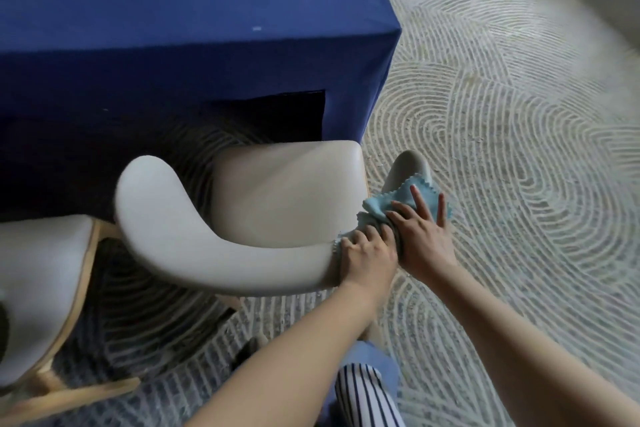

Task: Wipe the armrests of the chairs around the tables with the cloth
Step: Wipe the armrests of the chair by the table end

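A cream upholstered chair [284, 198] stands pulled up to the table, its curved back and armrests wrapping round the seat. A light blue cloth [398, 199] with a zigzag edge lies over the right armrest [408, 166]. My right hand [420, 236] presses flat on the cloth with straight fingers. My left hand [367, 253] sits right beside it on the back curve of the chair, its fingers curled over the cloth's near end and the padding. The left armrest [145, 184] is bare.
A table draped in dark blue fabric [194, 38] stands behind the chair. A second cream chair with a wooden frame [45, 281] is at the lower left. Patterned carpet [519, 135] covers the floor to the right. My striped trouser leg [363, 395] shows below.
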Demonstrator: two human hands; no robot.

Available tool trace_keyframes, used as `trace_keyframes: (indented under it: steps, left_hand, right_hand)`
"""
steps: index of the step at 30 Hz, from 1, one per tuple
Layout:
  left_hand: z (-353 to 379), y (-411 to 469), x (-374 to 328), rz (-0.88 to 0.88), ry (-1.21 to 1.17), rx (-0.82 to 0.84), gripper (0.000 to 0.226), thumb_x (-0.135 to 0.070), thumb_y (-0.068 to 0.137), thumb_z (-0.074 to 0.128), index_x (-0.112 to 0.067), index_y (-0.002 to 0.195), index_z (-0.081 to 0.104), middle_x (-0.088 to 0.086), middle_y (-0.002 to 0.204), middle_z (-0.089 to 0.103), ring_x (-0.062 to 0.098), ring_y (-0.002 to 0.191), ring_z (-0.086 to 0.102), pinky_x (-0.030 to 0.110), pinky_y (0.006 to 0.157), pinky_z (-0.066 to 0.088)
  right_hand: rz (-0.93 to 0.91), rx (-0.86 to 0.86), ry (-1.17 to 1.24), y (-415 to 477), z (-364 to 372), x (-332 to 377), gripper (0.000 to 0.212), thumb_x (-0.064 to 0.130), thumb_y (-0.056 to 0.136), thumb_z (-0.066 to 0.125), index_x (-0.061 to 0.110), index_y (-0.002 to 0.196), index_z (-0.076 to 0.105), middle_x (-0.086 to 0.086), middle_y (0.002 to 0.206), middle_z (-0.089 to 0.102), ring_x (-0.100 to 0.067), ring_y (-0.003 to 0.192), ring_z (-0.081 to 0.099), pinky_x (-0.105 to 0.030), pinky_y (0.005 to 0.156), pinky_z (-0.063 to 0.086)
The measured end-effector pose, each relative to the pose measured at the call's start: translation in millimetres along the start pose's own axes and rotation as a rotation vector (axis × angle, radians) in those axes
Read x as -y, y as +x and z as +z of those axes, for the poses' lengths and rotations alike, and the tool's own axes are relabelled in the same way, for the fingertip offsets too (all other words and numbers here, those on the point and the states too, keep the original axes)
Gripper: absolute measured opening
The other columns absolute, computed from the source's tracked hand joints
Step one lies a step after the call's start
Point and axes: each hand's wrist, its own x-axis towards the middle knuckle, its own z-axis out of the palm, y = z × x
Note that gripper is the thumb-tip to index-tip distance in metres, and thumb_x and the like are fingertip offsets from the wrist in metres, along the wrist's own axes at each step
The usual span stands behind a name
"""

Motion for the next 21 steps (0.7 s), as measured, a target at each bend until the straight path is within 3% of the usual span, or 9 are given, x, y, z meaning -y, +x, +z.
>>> trace_keyframes:
  steps: [2,4,6,9,15,21]
  left_hand:
    - [4,-13,15,0.038,0.011,-0.087,0.049,-0.010,0.072,0.024,-0.007,0.092,0.069,0.010,0.069,0.062,0.026,0.056,0.060,0.029,0.052,0.048]
    - [6,-23,30,0.079,0.022,-0.157,0.042,-0.009,0.077,0.028,-0.008,0.097,0.065,0.010,0.073,0.062,0.026,0.059,0.060,0.029,0.054,0.048]
    - [10,-31,44,0.150,0.019,-0.238,0.034,-0.010,0.080,0.029,-0.007,0.103,0.054,0.009,0.077,0.062,0.025,0.062,0.060,0.029,0.056,0.049]
    - [14,-43,67,0.243,0.006,-0.357,0.031,-0.011,0.081,0.029,-0.006,0.107,0.046,0.008,0.080,0.064,0.025,0.065,0.061,0.029,0.059,0.050]
    - [21,-65,122,0.383,0.033,-0.511,0.027,-0.012,0.085,0.037,-0.006,0.110,0.047,0.008,0.086,0.066,0.025,0.070,0.064,0.032,0.062,0.053]
    - [13,-85,187,0.484,0.099,-0.567,0.029,-0.015,0.085,0.042,-0.009,0.113,0.049,0.006,0.095,0.069,0.021,0.079,0.067,0.031,0.070,0.055]
  right_hand:
    - [0.005,-0.059,-0.021,-9,5,15,0.029,0.027,0.076,0.066,0.019,0.104,0.070,-0.002,0.116,0.067,-0.035,0.138,0.035,-0.046,0.112,-0.011]
    - [0.014,-0.083,-0.029,-16,6,30,0.032,0.032,0.072,0.058,0.019,0.098,0.071,-0.001,0.109,0.070,-0.035,0.134,0.040,-0.047,0.113,-0.007]
    - [0.021,-0.109,-0.049,-21,7,45,0.031,0.032,0.068,0.064,0.019,0.095,0.070,0.000,0.104,0.071,-0.034,0.132,0.044,-0.048,0.113,-0.003]
    - [0.035,-0.137,-0.059,-29,9,67,0.038,0.022,0.058,0.081,0.017,0.094,0.070,0.000,0.100,0.071,-0.034,0.128,0.048,-0.050,0.112,0.003]
    - [0.049,-0.206,-0.017,-42,17,117,0.049,0.013,0.051,0.082,0.013,0.098,0.068,0.000,0.098,0.069,-0.031,0.129,0.048,-0.050,0.113,0.004]
    - [-0.012,-0.242,0.001,-44,18,163,0.048,0.028,0.053,0.084,0.012,0.094,0.067,-0.002,0.095,0.069,-0.032,0.124,0.053,-0.053,0.112,0.014]
